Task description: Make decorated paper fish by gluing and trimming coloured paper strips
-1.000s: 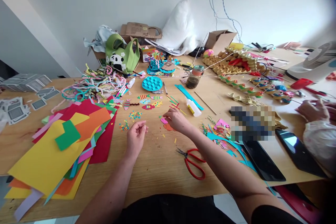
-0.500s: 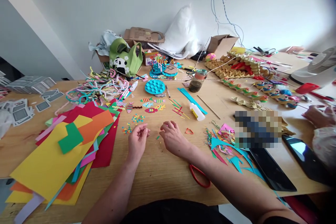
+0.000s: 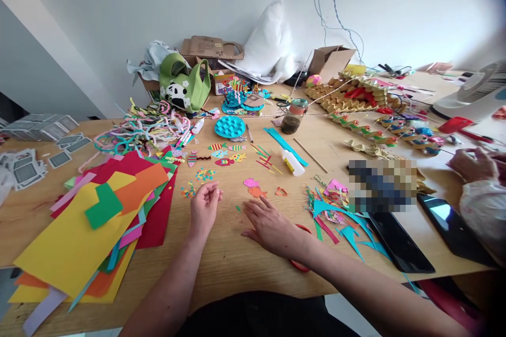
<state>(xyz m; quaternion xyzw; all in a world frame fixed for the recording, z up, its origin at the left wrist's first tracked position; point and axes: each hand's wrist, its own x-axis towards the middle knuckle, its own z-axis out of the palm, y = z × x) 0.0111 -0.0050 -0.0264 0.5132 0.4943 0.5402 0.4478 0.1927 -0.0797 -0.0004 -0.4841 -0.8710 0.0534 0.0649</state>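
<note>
My right hand (image 3: 272, 229) lies palm down on the table with its fingers stretched out and apart, holding nothing. Just beyond its fingertips are a pink paper fish (image 3: 251, 182) and an orange paper fish (image 3: 258, 192). A tiny green paper scrap (image 3: 237, 209) sits between my hands. My left hand (image 3: 204, 205) is curled, thumb against fingers; anything inside is too small or hidden to make out. Past it are small confetti dots (image 3: 205, 174) in two patches. Red-handled scissors (image 3: 301, 264) are partly covered by my right forearm.
Coloured paper sheets (image 3: 79, 242) are piled at left. Cut scraps (image 3: 336, 210) and a black tablet-like slab (image 3: 403, 245) lie at right. Decorated paper fish (image 3: 224, 162), a glue bottle (image 3: 293, 163) and a glass jar (image 3: 293, 118) stand farther back. Another person's hand (image 3: 474, 164) is at far right.
My right hand has flattened and moved slightly right and toward me, uncovering the pink and orange fish. My left hand stays curled in nearly the same place. The view has shifted slightly.
</note>
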